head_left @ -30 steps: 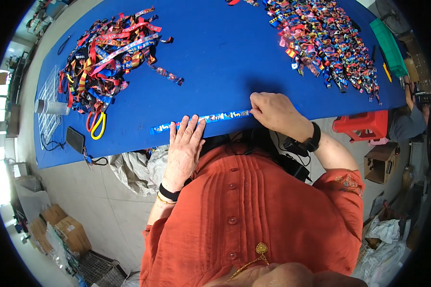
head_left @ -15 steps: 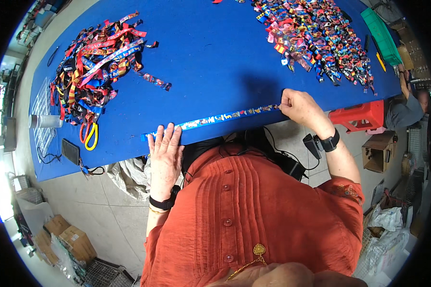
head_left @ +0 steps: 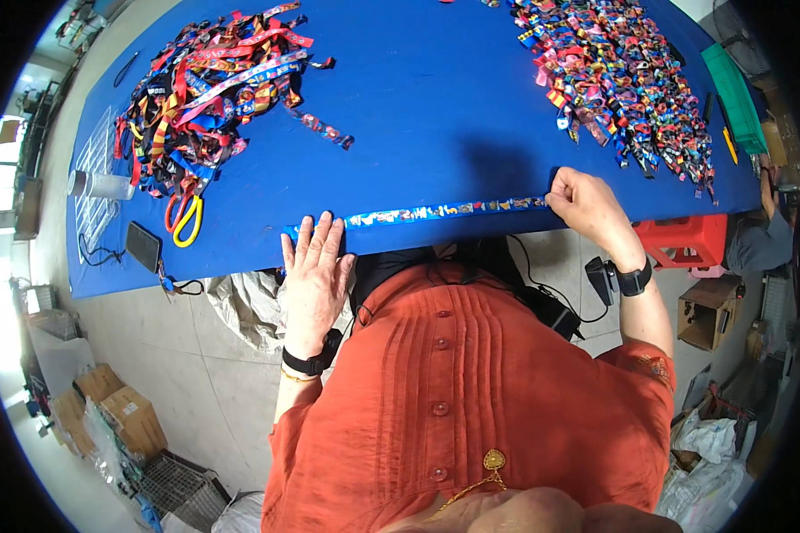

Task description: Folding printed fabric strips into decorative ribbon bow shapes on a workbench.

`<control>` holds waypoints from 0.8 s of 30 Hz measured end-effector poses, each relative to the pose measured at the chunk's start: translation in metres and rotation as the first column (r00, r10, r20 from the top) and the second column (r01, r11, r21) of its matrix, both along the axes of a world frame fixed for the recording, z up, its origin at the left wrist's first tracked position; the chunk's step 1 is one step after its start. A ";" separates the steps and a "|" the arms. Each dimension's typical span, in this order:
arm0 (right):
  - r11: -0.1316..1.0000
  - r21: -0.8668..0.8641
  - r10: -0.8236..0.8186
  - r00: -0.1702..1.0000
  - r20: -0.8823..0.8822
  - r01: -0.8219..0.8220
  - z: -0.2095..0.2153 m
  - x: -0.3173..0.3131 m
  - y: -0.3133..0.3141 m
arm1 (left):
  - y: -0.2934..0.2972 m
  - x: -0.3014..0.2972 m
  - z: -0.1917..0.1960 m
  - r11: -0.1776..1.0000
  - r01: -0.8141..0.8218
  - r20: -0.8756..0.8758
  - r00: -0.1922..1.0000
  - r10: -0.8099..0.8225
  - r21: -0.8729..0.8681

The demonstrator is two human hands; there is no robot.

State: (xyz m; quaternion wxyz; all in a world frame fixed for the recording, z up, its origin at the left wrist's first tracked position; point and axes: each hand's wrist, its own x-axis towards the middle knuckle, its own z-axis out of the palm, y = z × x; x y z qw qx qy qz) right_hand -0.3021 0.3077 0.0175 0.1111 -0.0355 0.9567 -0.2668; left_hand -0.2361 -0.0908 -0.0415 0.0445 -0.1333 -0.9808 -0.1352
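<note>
A blue ribbon strap [head_left: 444, 211] printed with small colourful figures lies stretched along the near edge of the blue table [head_left: 400, 107]. My left hand [head_left: 316, 275] rests flat over its left end, fingers extended and slightly apart. At the other end, my right hand [head_left: 585, 209] pinches the strap between closed fingers. The strap runs nearly straight and taut between the two hands. The very tip under my right fingers is hidden.
Loose printed straps [head_left: 213, 98] are heaped at the left, beside scissors [head_left: 187, 220] with red and yellow handles, a phone [head_left: 143, 246] and a clear cup [head_left: 107, 186]. Many looped straps [head_left: 622, 89] cover the far right, near a green tray [head_left: 733, 98]. A red stool [head_left: 682, 242] stands beyond the right edge.
The whole view has shifted, so the table and its heaps sit further right. Both hands keep the same hold on the strap, which stays stretched along the edge.
</note>
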 end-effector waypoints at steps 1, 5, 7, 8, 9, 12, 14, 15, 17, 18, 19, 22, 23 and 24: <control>0.999 -0.036 0.024 1.000 -0.018 -0.025 0.003 -0.001 -0.009 | 0.002 -0.001 0.003 1.000 0.007 -0.033 0.999 -0.007 -0.010; 0.968 -0.084 0.225 0.964 -0.140 -0.238 0.006 -0.008 -0.047 | 0.011 -0.008 0.004 0.998 0.047 -0.142 0.989 -0.042 0.032; 0.937 -0.128 0.312 0.943 -0.115 -0.326 0.001 -0.015 -0.069 | 0.019 -0.013 0.004 0.997 0.064 -0.192 0.980 -0.056 0.035; 0.924 -0.138 0.346 0.933 -0.094 -0.357 -0.006 -0.019 -0.081 | 0.022 -0.015 0.004 0.996 0.073 -0.201 0.978 -0.063 0.044; 0.923 -0.140 0.348 0.932 -0.099 -0.359 -0.012 -0.021 -0.091 | 0.024 -0.017 -0.001 0.996 0.073 -0.208 0.976 -0.061 0.051; 0.884 -0.115 0.429 0.883 -0.191 -0.454 -0.026 -0.028 -0.117 | 0.028 -0.020 -0.006 0.995 0.074 -0.228 0.972 -0.057 0.070; 0.849 -0.113 0.478 0.842 -0.250 -0.515 -0.034 -0.032 -0.131 | 0.029 -0.022 -0.007 0.992 0.074 -0.230 0.972 -0.049 0.100; 0.856 -0.084 0.489 0.851 -0.191 -0.511 -0.035 -0.033 -0.137 | 0.029 -0.023 -0.006 0.991 0.076 -0.235 0.971 -0.049 0.107; 0.844 -0.088 0.504 0.839 -0.206 -0.529 -0.041 -0.033 -0.146 | 0.029 -0.023 -0.006 0.991 0.080 -0.234 0.971 -0.052 0.109; 0.833 -0.089 0.519 0.827 -0.216 -0.546 -0.042 -0.034 -0.149 | 0.030 -0.023 -0.005 0.990 0.084 -0.232 0.971 -0.056 0.115; 0.822 -0.099 0.536 0.820 -0.202 -0.561 -0.042 -0.034 -0.151 | 0.029 -0.023 -0.005 0.990 0.084 -0.236 0.970 -0.056 0.110; 0.792 -0.124 0.566 0.794 -0.221 -0.598 -0.041 -0.036 -0.152 | 0.029 -0.024 -0.005 0.989 0.085 -0.240 0.969 -0.055 0.119; 0.790 -0.122 0.568 0.793 -0.222 -0.600 -0.041 -0.036 -0.151 | 0.030 -0.024 -0.005 0.989 0.083 -0.241 0.969 -0.052 0.120; 0.789 -0.168 0.559 0.805 -0.200 -0.590 -0.040 -0.036 -0.151 | 0.031 -0.025 -0.005 0.990 0.083 -0.240 0.969 -0.053 0.116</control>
